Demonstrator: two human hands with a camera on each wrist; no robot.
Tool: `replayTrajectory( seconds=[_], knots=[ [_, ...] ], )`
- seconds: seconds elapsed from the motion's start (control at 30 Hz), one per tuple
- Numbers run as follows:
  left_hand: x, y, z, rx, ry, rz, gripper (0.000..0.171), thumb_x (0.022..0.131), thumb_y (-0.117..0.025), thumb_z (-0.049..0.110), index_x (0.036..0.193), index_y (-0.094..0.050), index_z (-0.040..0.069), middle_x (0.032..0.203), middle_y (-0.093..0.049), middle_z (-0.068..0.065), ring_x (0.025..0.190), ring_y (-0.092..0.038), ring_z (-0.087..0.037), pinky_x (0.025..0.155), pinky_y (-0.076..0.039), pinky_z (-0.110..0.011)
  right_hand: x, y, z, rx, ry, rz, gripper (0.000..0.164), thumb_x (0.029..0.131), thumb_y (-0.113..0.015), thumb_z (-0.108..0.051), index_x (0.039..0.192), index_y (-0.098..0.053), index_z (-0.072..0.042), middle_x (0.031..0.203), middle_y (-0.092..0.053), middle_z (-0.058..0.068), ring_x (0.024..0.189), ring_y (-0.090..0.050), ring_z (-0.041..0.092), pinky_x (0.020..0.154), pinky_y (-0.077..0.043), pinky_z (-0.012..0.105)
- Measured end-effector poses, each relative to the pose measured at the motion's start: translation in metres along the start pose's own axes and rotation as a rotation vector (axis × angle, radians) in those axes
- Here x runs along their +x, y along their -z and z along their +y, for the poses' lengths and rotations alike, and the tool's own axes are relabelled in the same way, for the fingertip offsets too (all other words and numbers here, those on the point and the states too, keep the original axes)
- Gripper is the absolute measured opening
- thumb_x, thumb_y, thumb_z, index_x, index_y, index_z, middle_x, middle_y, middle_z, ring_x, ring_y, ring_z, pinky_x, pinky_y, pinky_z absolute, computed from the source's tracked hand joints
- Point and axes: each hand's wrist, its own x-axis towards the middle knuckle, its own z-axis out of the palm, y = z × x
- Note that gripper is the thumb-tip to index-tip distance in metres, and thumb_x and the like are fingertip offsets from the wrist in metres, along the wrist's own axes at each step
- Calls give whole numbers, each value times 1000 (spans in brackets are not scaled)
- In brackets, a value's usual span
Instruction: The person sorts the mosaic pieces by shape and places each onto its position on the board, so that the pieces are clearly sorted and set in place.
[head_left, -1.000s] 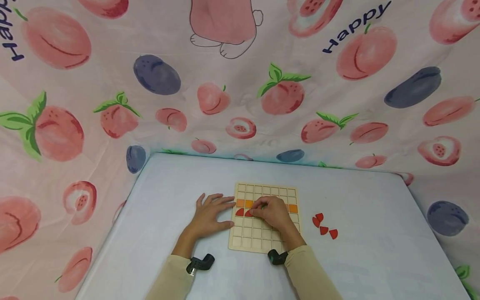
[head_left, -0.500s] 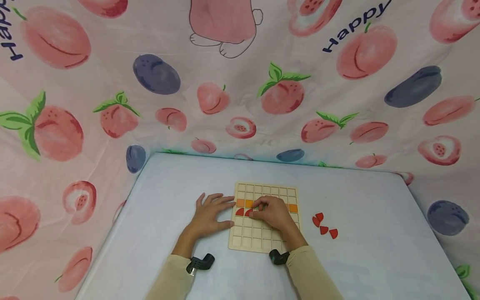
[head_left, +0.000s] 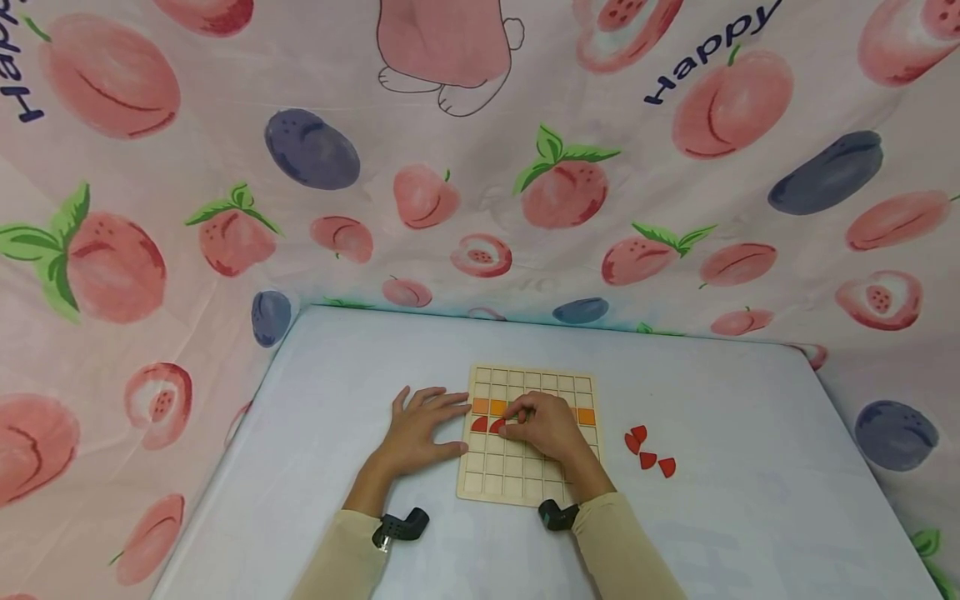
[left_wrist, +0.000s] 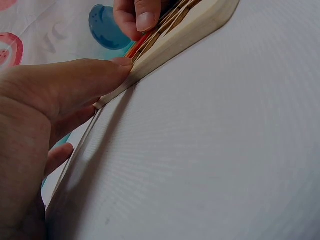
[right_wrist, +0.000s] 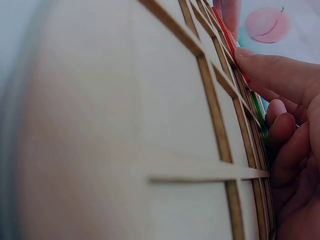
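Note:
A wooden grid board lies on the white table. My right hand is over its middle, thumb and forefinger pinching a red quarter-circle piece low in a cell; the right wrist view shows the thumb on that red piece. One cell to the left sits another red quarter-circle. Orange square tiles fill cells in the row behind, partly hidden by the right hand. My left hand lies with spread fingers at the board's left side, its thumb touching the wooden edge.
Several loose red quarter-circle pieces lie on the table right of the board. A green piece shows beside the right fingers in the right wrist view. Behind the table hangs a fruit-patterned cloth.
The right wrist has shifted very slightly to the right since a second ago, fingers staying at the same red piece. The left hand holds its place.

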Motion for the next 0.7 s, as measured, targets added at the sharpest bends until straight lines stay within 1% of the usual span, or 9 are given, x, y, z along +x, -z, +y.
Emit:
replayTrajectory(
  seconds=[0.5,0.57,0.7],
  knots=[
    [0,0,0,4,-3,7,65,85,-73,54,144,-60,31,155,-51,12,148,-36,-24,121,-4,-67,-1,-1,1,-2,21,5,15,76,-90,-23,85,-78,-22,74,-60,-7,64,-50,13,59,-41,27],
    [0,0,-1,7,-3,7,65,85,-73,54,144,-60,31,155,-51,13,148,-36,-24,121,-4,-67,-1,0,2,14,23,0,15,77,-89,-24,86,-78,-22,75,-60,-7,63,-50,13,58,-41,26],
    [-1,-1,-1,6,-4,7,65,85,-73,55,144,-60,32,155,-50,13,149,-35,-23,121,-3,-67,-4,3,3,81,26,-19,15,80,-88,-26,90,-79,-21,78,-63,-4,65,-52,14,58,-43,26]
  ],
)
